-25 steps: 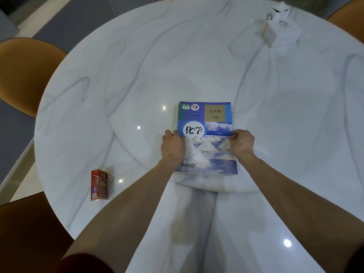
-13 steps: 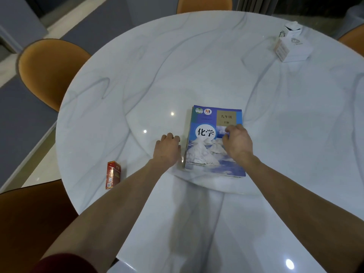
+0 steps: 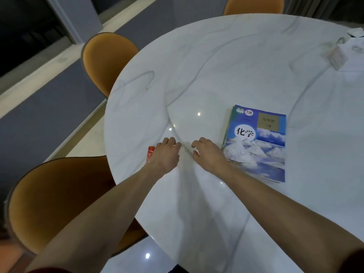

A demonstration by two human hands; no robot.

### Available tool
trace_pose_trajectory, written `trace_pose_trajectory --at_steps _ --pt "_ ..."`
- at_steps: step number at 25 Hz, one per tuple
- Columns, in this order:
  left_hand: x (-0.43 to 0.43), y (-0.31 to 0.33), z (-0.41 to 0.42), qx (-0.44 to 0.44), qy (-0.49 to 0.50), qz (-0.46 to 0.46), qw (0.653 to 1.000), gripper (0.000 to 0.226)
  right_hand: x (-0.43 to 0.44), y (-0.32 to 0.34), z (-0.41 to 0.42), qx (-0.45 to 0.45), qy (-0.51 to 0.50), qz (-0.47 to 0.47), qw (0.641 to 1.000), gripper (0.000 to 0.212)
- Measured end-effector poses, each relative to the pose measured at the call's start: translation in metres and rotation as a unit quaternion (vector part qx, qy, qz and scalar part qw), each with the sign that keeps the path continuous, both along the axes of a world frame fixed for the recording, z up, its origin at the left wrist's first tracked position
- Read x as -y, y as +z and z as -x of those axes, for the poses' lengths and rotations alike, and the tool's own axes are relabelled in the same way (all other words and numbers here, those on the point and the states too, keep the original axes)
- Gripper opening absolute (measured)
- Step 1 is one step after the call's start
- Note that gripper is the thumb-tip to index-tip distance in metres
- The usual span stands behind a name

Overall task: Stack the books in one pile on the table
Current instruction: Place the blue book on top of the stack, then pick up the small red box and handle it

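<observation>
A pile of books (image 3: 262, 146) lies flat on the round white marble table (image 3: 226, 66); the top cover is blue with snowy peaks and clouds, and edges of books beneath show at its left side. My right hand (image 3: 206, 152) hovers just left of the pile, fingers curled and apart, holding nothing. A little further left, my left hand (image 3: 167, 152) is over the table with loosely bent fingers, also holding nothing. Neither hand touches the pile.
A small red box (image 3: 150, 154) lies near the table's left edge, partly hidden behind my left hand. A white tissue box (image 3: 346, 54) stands at the far right. Orange chairs (image 3: 106, 58) surround the table on the left and at the back.
Both hands have let go of the pile and moved to its left. The camera has swung left, so the books now appear further right.
</observation>
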State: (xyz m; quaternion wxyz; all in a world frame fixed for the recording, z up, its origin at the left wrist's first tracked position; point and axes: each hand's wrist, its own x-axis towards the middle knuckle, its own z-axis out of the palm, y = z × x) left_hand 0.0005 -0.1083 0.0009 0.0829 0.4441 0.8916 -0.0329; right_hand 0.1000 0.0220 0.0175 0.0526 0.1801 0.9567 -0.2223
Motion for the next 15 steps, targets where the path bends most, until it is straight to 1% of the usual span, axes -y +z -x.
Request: trace_pose_trajectory --at_steps 4,8,11,15 --pt "0.04 -0.004 0.013 0.014 0.012 0.013 1.0 0.053 0.031 -0.017 0.016 0.017 0.047 0.056 0.997 0.039" --pt "0.074 -0.011 0.025 0.041 -0.01 0.046 0.998 0.087 0.058 -0.029 0.033 0.042 0.083 0.077 0.993 0.047" --pt "0.086 -0.018 0.037 0.049 -0.029 0.082 0.995 0.105 0.071 -0.037 0.042 0.059 0.081 0.093 0.991 0.054" --pt "0.085 -0.029 0.052 0.039 -0.052 0.113 0.991 0.115 0.08 -0.047 0.049 0.064 0.051 0.123 0.989 0.062"
